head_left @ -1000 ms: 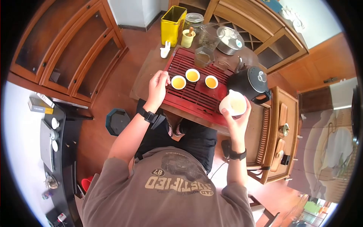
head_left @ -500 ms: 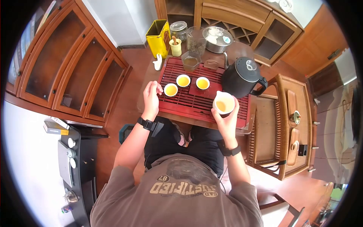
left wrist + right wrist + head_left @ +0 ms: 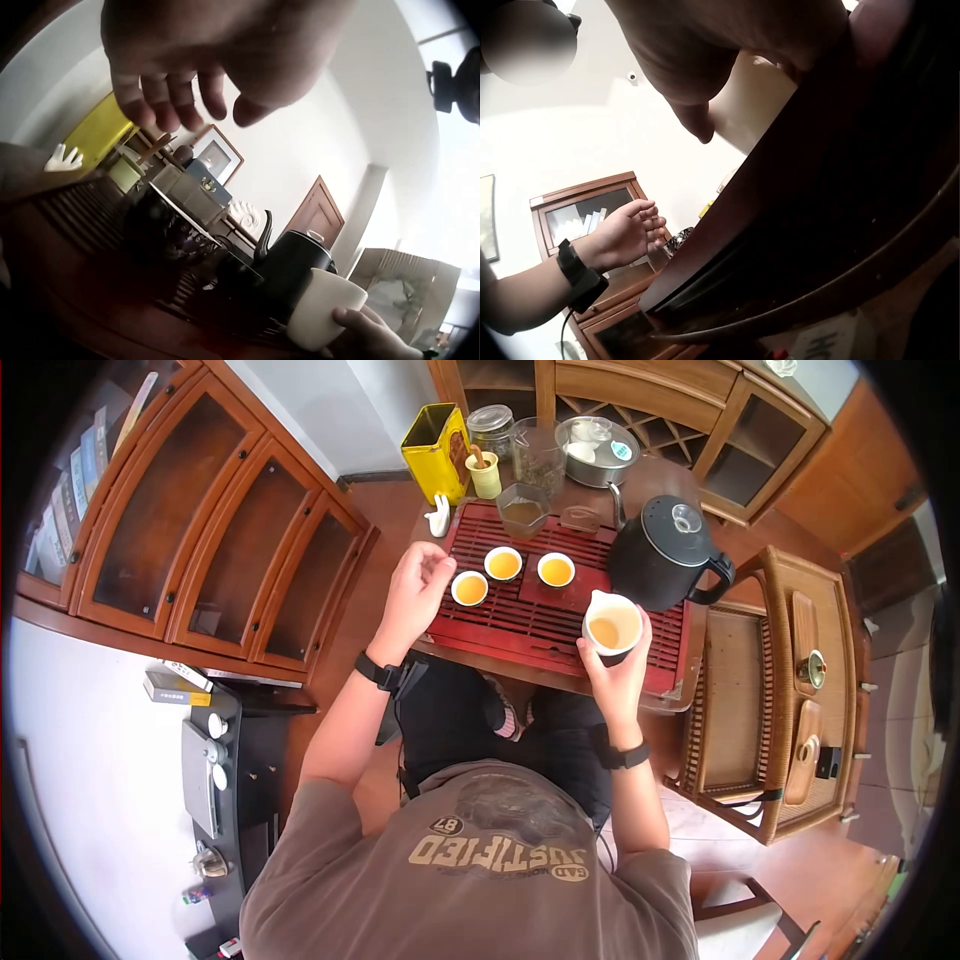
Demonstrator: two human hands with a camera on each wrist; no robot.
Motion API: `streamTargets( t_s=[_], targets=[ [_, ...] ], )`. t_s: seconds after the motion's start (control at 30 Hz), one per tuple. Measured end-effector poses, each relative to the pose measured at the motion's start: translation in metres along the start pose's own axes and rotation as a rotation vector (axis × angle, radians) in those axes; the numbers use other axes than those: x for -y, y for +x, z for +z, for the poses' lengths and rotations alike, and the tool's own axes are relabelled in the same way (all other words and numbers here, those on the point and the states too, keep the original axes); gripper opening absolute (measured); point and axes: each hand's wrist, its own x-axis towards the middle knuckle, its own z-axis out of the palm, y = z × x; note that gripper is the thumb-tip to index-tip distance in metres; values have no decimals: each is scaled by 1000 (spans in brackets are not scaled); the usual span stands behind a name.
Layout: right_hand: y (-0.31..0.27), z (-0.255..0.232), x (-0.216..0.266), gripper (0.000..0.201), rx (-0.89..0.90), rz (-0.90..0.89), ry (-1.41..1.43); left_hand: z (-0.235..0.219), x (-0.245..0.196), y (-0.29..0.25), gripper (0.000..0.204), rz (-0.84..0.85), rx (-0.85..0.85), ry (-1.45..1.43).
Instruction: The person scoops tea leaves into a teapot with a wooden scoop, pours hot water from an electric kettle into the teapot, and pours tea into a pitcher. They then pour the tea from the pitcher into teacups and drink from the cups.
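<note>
My right hand grips a white spouted tea pitcher with some tea in it, over the right part of the red slatted tea tray. In the left wrist view the pitcher shows from the side, thumb against its wall. Three small cups filled with yellow tea stand on the tray: a left cup, a middle cup and a right cup. Just left of the left cup hovers my left hand, its fingers loosely bent and holding nothing.
A black kettle stands at the tray's right, behind the pitcher. Along the back are a glass vessel of tea, a lidded pot, a glass jar, a yellow tin and a white hand-shaped figurine.
The pitcher's inside, with its tea, now shows more plainly than one second ago. My left hand stays beside the left cup. The head view has shifted.
</note>
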Motion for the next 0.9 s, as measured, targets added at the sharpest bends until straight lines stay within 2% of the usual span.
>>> streamTargets(
  t_s=[0.07, 0.1, 0.23, 0.3, 0.4, 0.5, 0.73, 0.8, 0.9],
  targets=[
    [0, 0, 2, 92, -1, -3, -10, -2, -10, 1, 18, 144, 141, 344],
    [0, 0, 3, 92, -5, -9, -23, -4, -5, 1, 29, 155, 202, 440],
    [0, 0, 2, 92, 4, 0, -11, -1, -9, 2, 36, 205, 274, 469],
    [-1, 0, 2, 92, 2, 7, -6, 2, -14, 6, 45, 308, 344, 592],
    [0, 0, 0, 92, 0, -6, -13, 5, -17, 9, 51, 290, 402, 610],
    [0, 0, 0, 92, 4, -4, -13, 9, -15, 8, 54, 338, 412, 692],
    [0, 0, 1, 92, 7, 17, -6, 12, -9, 2, 61, 324, 416, 729],
    [0, 0, 1, 92, 5, 22, 9, 15, -12, 3, 63, 377, 361, 718],
    [0, 0, 2, 92, 6, 17, -2, 20, -15, 10, 65, 369, 346, 766]
  ],
)
